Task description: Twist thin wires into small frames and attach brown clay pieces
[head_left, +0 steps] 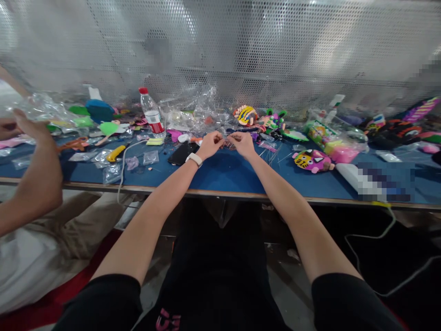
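Note:
My left hand [210, 145], with a pale band on its wrist, is closed in a pinch above the middle of the blue table. Facing it, my right hand [243, 144] is pinched too, its fingertips close to those of the left. A small dark brownish thing shows between them, too small and blurred to name. A black phone-like slab [183, 153] lies beside my left wrist. Thin wire-like sticks [273, 154] are scattered to the right of my right hand. Behind it sit a striped yellow craft figure [245, 116] and a green and purple one [275, 120].
A red-capped bottle [152, 114] stands back left. Nearer are a yellow-handled cutter [116, 153], orange scissors [74, 144] and a white cable [123, 170]. A pink and yellow animal face [313, 161] lies right. At far left, a co-worker's arm [37, 170] reaches over the table. A perforated metal panel [220, 50] rises behind.

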Demonstrator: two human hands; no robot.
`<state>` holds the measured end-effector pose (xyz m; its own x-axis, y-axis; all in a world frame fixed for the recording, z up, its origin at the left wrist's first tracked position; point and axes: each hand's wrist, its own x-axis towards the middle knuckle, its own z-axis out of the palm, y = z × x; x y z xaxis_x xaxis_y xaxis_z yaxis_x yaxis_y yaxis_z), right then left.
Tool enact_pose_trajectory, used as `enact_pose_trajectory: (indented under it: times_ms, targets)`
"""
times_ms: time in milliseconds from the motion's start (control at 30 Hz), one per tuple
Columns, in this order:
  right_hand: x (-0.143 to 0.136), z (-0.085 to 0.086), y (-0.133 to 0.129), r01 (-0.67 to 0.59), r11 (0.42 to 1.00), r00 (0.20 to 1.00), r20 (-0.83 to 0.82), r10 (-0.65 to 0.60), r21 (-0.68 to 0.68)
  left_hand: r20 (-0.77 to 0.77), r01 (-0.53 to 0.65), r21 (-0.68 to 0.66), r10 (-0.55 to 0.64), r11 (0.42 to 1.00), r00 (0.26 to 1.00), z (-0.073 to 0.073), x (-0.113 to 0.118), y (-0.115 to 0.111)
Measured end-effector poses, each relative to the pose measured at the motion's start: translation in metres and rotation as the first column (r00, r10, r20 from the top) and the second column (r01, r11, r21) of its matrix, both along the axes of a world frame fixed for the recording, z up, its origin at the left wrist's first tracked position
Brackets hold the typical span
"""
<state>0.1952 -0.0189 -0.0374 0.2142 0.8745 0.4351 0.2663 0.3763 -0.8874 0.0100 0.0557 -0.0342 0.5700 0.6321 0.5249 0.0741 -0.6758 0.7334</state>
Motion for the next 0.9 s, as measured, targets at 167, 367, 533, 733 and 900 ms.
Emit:
enact_pose_trajectory:
  times_ms: [167,367,533,733,900]
  targets:
    - [-0.002,-0.001,0.005,0.043,0.997,0.997,0.056,-0.046,0.06,0.023,-0.009,0.021,0.008,1.0,1.0,-0.001,-0.001,0.005]
    - [0.006,0.001,0.004,0.002,0.999,0.999,-0.054,0.0,0.039,0.033,0.048,-0.116,-0.045,0.992,0.998,-0.002,-0.001,0.004]
    - [0.016,0.006,0.002,-0.03,0.999,0.999,0.045,0.028,0.041,-0.05,0.073,-0.024,-0.074,0.997,0.996,0.0,-0.003,0.003]
    - [0.024,0.009,-0.002,0.04,0.993,0.954,0.292,-0.071,0.112,-0.049,0.041,0.041,-0.039,0.998,0.998,0.004,-0.005,-0.004]
    - [0.021,0.005,-0.001,0.03,0.996,0.965,0.256,-0.052,0.088,-0.03,0.042,0.002,-0.041,0.999,0.999,0.005,-0.004,-0.008]
